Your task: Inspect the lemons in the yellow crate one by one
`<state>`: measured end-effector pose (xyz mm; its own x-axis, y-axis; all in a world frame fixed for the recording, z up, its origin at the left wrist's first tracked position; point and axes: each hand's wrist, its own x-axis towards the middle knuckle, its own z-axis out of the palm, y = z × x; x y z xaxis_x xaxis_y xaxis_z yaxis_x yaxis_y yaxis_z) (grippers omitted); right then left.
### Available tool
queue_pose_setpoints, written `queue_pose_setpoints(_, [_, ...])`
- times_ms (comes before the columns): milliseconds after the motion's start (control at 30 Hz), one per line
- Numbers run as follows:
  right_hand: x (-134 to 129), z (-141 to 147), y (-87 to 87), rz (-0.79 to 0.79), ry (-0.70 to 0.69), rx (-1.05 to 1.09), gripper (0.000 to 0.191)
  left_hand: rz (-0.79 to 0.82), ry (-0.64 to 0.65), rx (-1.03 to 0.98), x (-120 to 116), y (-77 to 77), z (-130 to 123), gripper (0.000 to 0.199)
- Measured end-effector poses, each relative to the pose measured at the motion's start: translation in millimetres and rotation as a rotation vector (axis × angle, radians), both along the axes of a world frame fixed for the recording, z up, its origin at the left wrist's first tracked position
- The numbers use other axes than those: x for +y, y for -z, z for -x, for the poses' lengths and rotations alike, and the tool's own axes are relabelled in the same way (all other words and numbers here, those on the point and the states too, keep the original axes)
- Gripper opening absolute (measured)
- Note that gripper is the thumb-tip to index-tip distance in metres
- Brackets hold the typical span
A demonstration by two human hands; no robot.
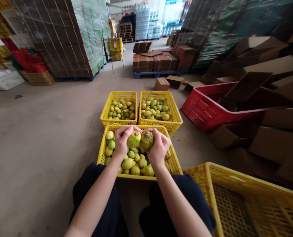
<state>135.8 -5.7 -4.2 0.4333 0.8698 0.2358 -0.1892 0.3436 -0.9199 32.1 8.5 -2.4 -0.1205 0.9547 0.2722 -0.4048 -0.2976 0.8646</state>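
Over the near yellow crate (136,177), my left hand (123,140) is wrapped round a yellow-green lemon (134,139). Beside it my right hand (158,146) grips a darker green lemon (146,141) with a brownish stem end. The two fruits are held side by side, stem ends up, and the fingertips of both hands nearly meet behind them. Several yellow and green lemons (135,170) lie in the crate below. Behind it, a left crate (119,122) and a right crate (177,121) hold more lemons.
A large yellow crate (235,174) stands at the lower right. Further right are a red crate (198,113) and a heap of cardboard boxes (274,141). Flattened cartons lie on a blue pallet (146,75) ahead. Wrapped stacks rise on both sides. My knees flank the near crate.
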Motion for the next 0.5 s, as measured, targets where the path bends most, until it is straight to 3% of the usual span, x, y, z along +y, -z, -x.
queue_pose_setpoints(300, [2.7,0.3,4.7,-0.014,0.02,-0.009,0.031,-0.085,-0.019,0.104,3.0,1.0,1.1,0.026])
queue_pose_setpoints(433, [5.6,0.0,5.7,0.026,0.006,0.014,0.031,-0.01,-0.014,0.062,3.2,-1.4,-1.3,0.024])
queue_pose_setpoints(500, [9.9,-1.1,6.4,0.088,-0.027,0.072,0.033,0.13,0.018,-0.054,5.5,-2.1,-2.5,0.022])
